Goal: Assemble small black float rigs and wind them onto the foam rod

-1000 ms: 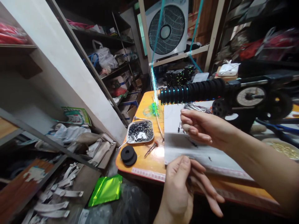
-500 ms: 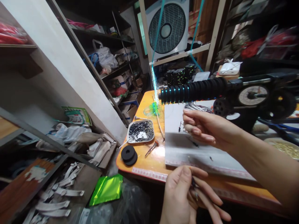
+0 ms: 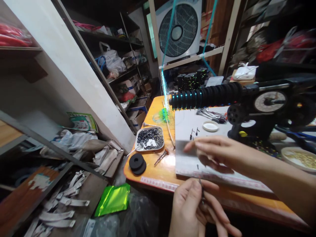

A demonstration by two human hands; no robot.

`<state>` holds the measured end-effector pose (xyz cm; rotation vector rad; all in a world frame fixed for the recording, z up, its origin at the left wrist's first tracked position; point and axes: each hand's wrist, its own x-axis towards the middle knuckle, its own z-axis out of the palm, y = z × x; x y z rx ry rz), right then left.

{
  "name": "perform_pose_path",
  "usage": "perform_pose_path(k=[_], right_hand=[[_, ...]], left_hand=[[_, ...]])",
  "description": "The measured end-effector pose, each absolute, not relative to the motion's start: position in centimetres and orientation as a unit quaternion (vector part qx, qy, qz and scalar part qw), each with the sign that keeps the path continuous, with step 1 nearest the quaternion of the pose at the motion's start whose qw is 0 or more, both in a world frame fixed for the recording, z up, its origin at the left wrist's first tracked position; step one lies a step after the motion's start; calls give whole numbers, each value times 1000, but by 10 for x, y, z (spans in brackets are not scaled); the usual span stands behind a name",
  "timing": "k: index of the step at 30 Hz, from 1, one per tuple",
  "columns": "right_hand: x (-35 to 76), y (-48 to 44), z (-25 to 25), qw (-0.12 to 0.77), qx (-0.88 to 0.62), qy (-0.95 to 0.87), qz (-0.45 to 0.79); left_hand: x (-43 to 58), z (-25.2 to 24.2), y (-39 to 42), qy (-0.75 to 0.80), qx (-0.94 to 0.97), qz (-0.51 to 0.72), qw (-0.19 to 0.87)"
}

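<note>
Shifting toward six o'clock, the right hand (image 3: pixel 216 149), grip unclear, is uncovering black pieces (image 3: pixel 197 132) at eleven, likely easing access; the left hand (image 3: pixel 189 205) is pinching a dark part (image 3: pixel 202 195).

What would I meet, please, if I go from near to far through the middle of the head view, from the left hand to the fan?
Left hand with a small dark piece, right hand, round white lid, box fan.
</note>
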<state>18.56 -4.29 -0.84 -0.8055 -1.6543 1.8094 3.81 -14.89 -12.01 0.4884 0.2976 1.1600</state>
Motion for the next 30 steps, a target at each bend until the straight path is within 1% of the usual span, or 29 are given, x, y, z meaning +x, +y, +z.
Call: perform_pose_path(k=[2,4,6,8,11,15,19,23,27,30], right_hand=[[192,-57,-15,236,-299,-654,654],[196,-69,-20,222,-299,-677,634],[198,-77,-23,232,-307,-680,624],[196,-83,-25,247,-322,-642,650],[190,-90,-29,264,-335,-566,706],[184,-96,-39,283,-328,-530,730],[184,-96,-47,288,-319,-498,753],[184,-94,-52,280,-301,-480,775],[184,-94,-62,271,-274,-472,793],[185,-95,-68,272,-268,-485,787]], left_hand=[[33,-118,-152,132,236,540,797],[30,-116,-155,137,242,538,795],[30,-117,-159,147,248,544,788],[35,-120,-162,149,251,561,775],[48,-131,-166,114,239,624,735],[55,-136,-172,103,240,681,684],[40,-112,-179,181,267,643,694],[32,-90,-185,192,267,630,704],[34,-89,-188,227,268,612,709],[28,-89,-187,327,320,592,664]])
